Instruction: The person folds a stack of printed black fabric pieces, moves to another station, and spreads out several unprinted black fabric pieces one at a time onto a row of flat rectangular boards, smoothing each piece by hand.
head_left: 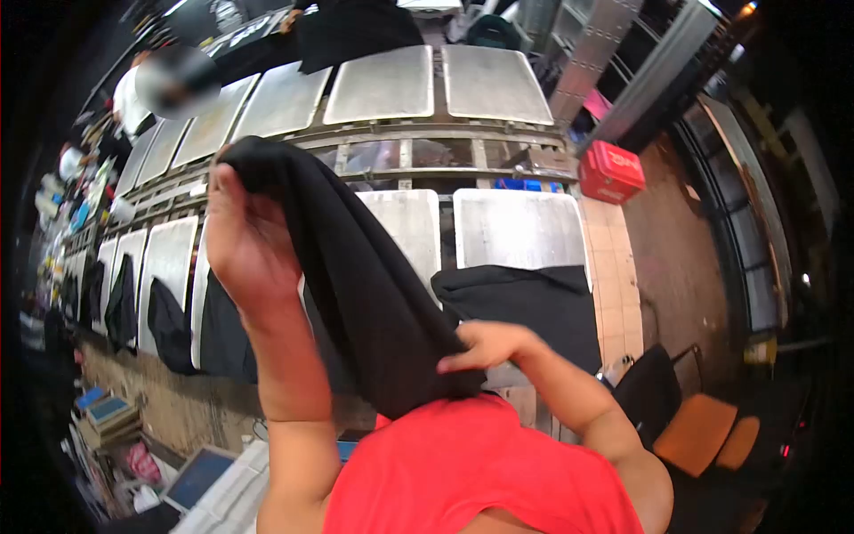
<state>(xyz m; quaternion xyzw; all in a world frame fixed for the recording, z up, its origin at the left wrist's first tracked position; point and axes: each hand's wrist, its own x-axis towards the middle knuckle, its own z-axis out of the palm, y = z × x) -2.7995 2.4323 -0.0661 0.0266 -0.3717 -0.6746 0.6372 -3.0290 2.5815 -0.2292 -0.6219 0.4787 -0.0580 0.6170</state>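
A long piece of black cloth point(356, 267) stretches slantwise in front of my red shirt. My left hand point(253, 236) is raised at its upper end, with the cloth draped over the fingers, which are partly hidden. Lower down, my right hand point(487, 345) pinches the cloth's edge near my chest. Another black cloth piece point(534, 307) lies on the near white-rimmed flat board point(520, 227), hanging over its front edge. More dark cloth pieces point(169, 325) hang over boards to the left.
A second row of flat boards point(381, 84) runs behind a slatted frame point(463, 165). A red box point(611, 172) stands at the right end. An orange-seated chair point(698, 433) is at lower right. A person in white point(132, 102) is at far left.
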